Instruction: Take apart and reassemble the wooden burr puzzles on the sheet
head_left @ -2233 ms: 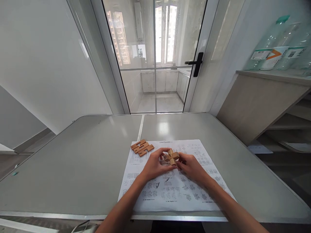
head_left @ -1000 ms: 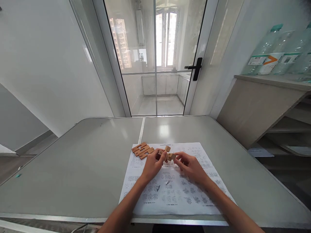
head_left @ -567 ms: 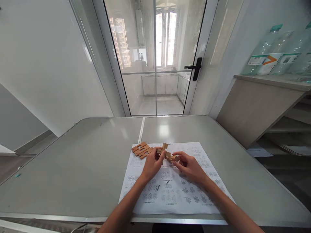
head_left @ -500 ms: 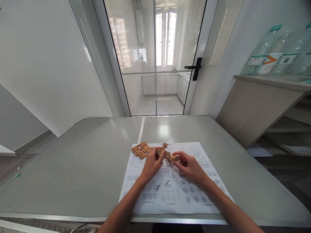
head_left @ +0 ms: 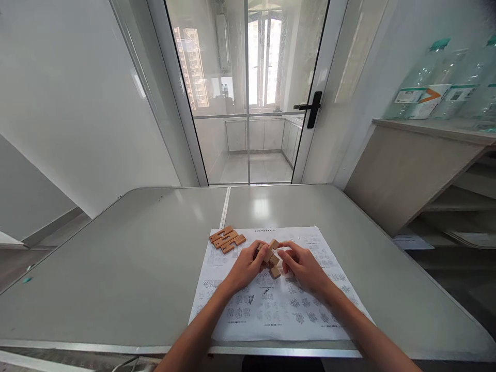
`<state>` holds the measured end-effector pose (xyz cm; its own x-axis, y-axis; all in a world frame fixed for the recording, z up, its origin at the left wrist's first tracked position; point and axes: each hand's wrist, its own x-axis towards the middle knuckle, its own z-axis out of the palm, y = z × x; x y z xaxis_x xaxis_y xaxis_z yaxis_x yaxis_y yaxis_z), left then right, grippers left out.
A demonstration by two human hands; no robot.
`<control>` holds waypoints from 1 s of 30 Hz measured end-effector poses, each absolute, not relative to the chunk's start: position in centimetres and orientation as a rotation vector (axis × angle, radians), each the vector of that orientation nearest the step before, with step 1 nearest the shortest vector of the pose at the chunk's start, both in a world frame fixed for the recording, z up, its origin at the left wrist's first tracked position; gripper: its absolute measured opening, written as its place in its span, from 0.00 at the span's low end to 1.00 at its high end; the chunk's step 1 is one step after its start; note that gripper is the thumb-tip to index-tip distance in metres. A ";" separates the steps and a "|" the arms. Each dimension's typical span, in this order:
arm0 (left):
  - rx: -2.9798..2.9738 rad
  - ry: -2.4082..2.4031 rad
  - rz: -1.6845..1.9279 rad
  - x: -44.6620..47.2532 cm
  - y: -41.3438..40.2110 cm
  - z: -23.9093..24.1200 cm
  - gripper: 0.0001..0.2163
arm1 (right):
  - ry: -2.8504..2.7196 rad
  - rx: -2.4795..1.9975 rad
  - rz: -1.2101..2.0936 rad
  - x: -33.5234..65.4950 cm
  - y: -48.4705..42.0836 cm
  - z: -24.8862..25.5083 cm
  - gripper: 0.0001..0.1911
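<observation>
My left hand (head_left: 247, 266) is closed around a cluster of interlocked wooden puzzle pieces (head_left: 274, 260), just above the printed sheet (head_left: 271, 330). Light square-ended bars stick out of the cluster at different angles, one up and one down toward the paper; its left side is hidden by my fingers. Close by on the right is my right hand (head_left: 304, 266), fingers bent and apart, with nothing visible between them. Its index fingertip is at the upper bar; whether it touches I cannot tell. Several notched wooden pieces (head_left: 225, 238) lie side by side at the sheet's upper left corner.
The sheet of line diagrams lies on a grey table (head_left: 116, 268) with a metal front edge. Beyond the table stands a glass door (head_left: 248, 129) with a black handle (head_left: 314, 109). Plastic bottles (head_left: 418, 85) stand on a shelf unit (head_left: 430, 160) at the right.
The puzzle cluster has turned in my left hand, so its bars point differently and it sits slightly lower. My right fingers have come off the right-hand bar they were holding.
</observation>
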<state>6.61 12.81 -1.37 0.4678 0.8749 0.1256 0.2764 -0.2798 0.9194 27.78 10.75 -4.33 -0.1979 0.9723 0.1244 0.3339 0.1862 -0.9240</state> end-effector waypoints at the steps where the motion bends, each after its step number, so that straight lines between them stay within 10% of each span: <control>1: 1.815 0.963 0.796 6.6 12.7 -1.3 0.21 | -1.675 -1.258 1.018 27.8 10.8 -4.3 0.26; 30: 1.802 0.957 0.807 6.8 13.1 -1.9 0.20 | -1.542 -1.081 1.144 28.0 10.7 -4.9 0.19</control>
